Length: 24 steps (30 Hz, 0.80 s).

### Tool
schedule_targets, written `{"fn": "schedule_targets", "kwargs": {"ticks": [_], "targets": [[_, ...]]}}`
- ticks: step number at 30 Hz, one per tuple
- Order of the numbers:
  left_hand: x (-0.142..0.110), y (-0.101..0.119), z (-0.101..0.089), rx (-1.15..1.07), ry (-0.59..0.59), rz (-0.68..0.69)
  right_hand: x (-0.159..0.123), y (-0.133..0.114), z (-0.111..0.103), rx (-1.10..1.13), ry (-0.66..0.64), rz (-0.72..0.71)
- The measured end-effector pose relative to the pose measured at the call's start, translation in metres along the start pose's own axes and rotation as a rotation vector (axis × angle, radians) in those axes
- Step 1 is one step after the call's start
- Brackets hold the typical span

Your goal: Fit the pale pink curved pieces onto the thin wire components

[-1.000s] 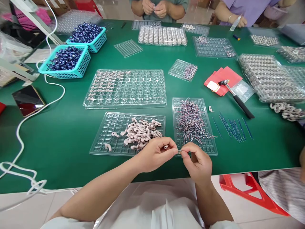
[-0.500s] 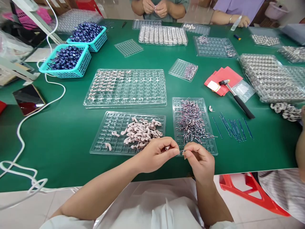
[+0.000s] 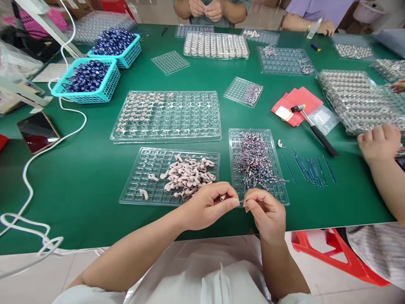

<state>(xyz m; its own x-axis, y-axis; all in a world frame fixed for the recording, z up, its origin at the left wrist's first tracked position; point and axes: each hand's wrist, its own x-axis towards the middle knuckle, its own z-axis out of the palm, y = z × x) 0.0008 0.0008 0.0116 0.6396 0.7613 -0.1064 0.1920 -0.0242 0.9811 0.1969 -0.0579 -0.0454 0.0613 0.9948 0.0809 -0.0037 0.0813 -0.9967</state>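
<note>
From here I read the blister tray as clear, glossy plastic, the earbud shells as smooth, matt plastic, the desk as smooth, the hammer's shaft as shiny metal.

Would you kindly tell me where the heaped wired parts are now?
In the head view, the wired parts lie heaped on a clear tray just beyond the right hand, right of the pale curved pieces.

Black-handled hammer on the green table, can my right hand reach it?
Probably yes: your right hand pinches something thin, but only low things like slender blue rods lie before the hammer.
</note>
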Motion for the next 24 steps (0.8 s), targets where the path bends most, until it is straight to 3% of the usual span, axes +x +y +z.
{"fn": "schedule_targets", "kwargs": {"ticks": [24], "targets": [[-0.0007, 0.0003, -0.0006, -0.009, 0.027, 0.019, 0.0009, 0.0002, 0.0011, 0.008, 0.023, -0.011]]}}
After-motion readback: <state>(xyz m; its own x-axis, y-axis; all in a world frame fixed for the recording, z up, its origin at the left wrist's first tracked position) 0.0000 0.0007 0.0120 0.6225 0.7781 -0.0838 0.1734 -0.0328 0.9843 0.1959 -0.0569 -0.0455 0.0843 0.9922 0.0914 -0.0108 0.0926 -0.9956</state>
